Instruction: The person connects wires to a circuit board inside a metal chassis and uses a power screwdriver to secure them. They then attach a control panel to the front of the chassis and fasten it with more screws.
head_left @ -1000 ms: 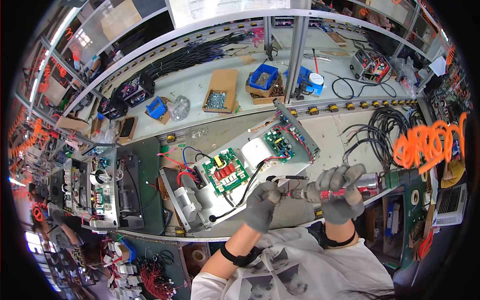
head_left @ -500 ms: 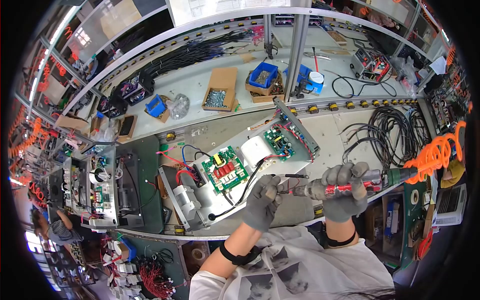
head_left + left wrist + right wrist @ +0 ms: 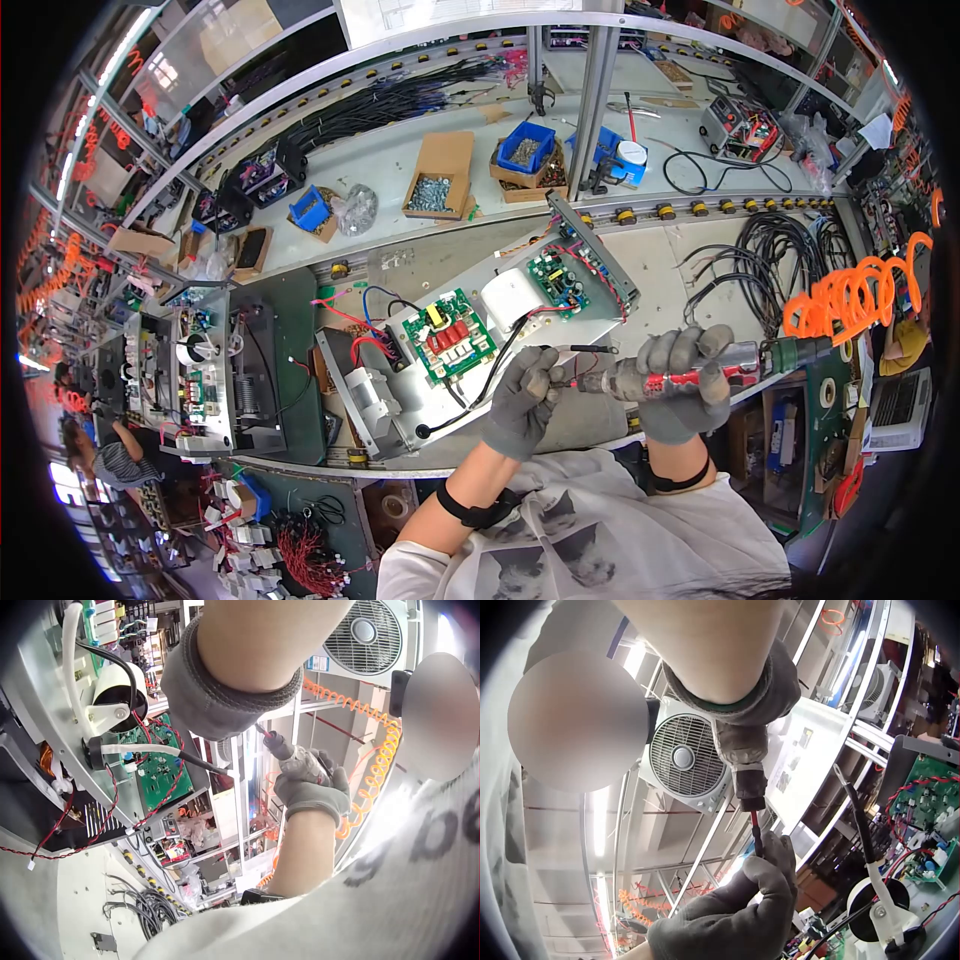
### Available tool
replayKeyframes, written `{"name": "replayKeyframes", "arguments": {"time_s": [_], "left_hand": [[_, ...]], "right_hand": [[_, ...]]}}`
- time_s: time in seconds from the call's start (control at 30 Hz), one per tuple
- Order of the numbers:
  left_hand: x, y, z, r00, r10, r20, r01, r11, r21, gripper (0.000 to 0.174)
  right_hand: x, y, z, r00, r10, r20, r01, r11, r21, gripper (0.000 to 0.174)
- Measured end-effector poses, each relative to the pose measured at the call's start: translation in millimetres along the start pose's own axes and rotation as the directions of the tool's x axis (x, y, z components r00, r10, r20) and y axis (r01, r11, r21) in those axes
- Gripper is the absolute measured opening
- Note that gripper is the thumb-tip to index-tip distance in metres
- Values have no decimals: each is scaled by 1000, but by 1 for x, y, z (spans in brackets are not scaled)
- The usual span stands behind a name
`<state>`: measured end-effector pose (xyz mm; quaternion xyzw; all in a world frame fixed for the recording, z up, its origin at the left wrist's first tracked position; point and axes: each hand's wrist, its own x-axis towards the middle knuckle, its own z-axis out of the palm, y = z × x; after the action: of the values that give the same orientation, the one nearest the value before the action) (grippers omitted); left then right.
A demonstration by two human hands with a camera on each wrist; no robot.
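My gloved right hand (image 3: 685,390) grips a red and silver power screwdriver (image 3: 742,362), held level above the bench's near edge. Its dark nose (image 3: 751,784) carries a thin bit (image 3: 755,825) that points left. At the bit's end, my gloved left hand (image 3: 520,405) pinches the tip between thumb and fingers; whatever small part sits there is hidden. Just beyond the left hand lies an open metal chassis (image 3: 545,352) with a green circuit board (image 3: 447,337), a white cylinder (image 3: 512,300) and black cables. One cable with a ring lug (image 3: 840,774) sticks up beside the hands.
An orange coiled hose (image 3: 850,292) runs from the screwdriver's rear. Black cables (image 3: 765,265) lie coiled at the right. Another chassis (image 3: 215,375) stands at left. Behind are a cardboard box of screws (image 3: 440,170), blue bins (image 3: 527,150) and a metal post (image 3: 592,110).
Both hands stay nearly in place with the screwdriver; the left hand's fingers have shifted slightly at the bit tip. The orange hose has swung. In the left background, another person has moved.
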<state>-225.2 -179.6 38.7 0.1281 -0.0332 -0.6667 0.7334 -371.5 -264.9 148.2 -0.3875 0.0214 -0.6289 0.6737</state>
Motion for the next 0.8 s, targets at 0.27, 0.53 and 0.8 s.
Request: {"name": "replayKeyframes", "arguments": {"time_s": [0.27, 0.53, 0.8], "left_hand": [[-8, 7, 26, 965, -7, -263, 77, 964, 255, 29], [-3, 17, 39, 998, -28, -61, 61, 755, 653, 29], [37, -9, 30, 766, 116, 633, -425, -647, 633, 29]], "right_hand": [[4, 1, 0, 999, 31, -14, -32, 998, -55, 16], [12, -16, -20, 998, 45, 38, -48, 995, 84, 21], [22, -73, -45, 986, -167, 5, 167, 985, -50, 18]]}}
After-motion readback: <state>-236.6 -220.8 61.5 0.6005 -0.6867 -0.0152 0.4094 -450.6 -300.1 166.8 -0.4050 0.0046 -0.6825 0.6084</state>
